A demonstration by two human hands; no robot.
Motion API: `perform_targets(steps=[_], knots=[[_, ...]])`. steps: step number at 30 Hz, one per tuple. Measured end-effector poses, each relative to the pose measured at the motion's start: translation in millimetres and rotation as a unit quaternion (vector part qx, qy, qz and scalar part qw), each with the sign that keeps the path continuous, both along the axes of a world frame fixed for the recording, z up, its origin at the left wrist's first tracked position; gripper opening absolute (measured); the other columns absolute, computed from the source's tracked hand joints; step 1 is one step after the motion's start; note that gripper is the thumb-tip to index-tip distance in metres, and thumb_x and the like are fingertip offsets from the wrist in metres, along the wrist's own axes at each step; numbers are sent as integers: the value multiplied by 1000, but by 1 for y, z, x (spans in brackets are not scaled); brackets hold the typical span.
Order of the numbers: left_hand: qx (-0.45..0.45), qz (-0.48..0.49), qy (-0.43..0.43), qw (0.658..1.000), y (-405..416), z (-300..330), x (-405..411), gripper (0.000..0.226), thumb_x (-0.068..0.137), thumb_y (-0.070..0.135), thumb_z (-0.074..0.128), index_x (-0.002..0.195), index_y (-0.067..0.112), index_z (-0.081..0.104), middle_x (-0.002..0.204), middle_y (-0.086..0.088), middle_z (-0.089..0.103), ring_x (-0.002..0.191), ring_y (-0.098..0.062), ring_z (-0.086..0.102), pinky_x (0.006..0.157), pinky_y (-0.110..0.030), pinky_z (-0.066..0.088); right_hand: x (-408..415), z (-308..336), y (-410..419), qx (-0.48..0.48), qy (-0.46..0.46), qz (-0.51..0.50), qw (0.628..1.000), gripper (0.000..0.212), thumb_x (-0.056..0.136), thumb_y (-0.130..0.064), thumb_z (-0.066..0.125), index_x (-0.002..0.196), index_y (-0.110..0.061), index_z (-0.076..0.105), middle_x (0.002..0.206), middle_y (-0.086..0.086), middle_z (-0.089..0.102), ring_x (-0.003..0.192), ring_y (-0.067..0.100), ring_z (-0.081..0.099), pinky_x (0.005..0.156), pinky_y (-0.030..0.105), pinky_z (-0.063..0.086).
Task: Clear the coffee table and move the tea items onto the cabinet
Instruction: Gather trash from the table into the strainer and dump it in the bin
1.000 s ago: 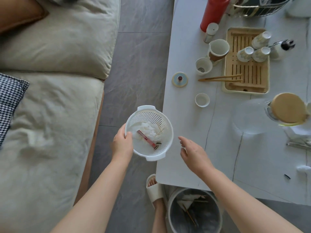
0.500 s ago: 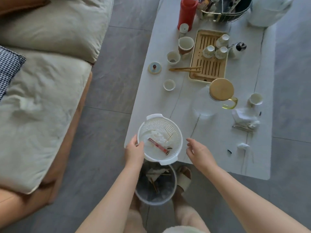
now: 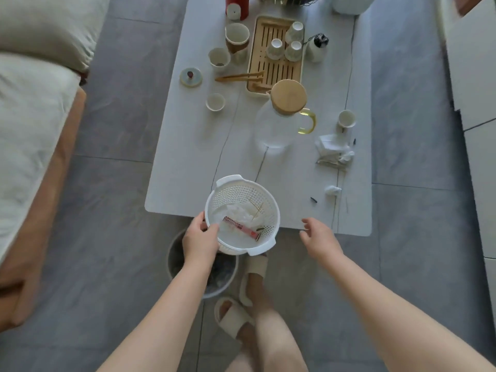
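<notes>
Left hand (image 3: 200, 238) grips the near-left rim of the white colander (image 3: 243, 213), which holds trash, over the coffee table (image 3: 188, 162) near edge. Waste bin (image 3: 204, 267) sits directly below, near-left. Right hand (image 3: 320, 238) hovers spread, empty, just right of it.

We can read no text, brand or number anywhere. The one thing that bears print is the pink packet (image 3: 240, 228) lying in the white colander (image 3: 243, 196): a dark line of characters runs along its upper edge, yet it is too small and blurred for us to make out.
</notes>
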State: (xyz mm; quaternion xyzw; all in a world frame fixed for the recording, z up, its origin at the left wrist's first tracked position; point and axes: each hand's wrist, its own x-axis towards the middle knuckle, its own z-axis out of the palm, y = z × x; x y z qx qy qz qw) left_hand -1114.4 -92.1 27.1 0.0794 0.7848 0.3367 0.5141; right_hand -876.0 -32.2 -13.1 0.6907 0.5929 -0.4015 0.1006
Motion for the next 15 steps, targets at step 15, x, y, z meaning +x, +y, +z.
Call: perform_targets(steps=[15], knots=[[-36, 5, 32, 999, 25, -22, 106, 39, 85, 9, 54, 111, 37, 59, 91, 13, 63, 95, -21, 63, 87, -51, 54, 102, -44, 92, -9, -42, 57, 997, 45, 94, -19, 46, 138, -13, 38, 135, 13, 43, 124, 29, 43, 99, 41, 40]])
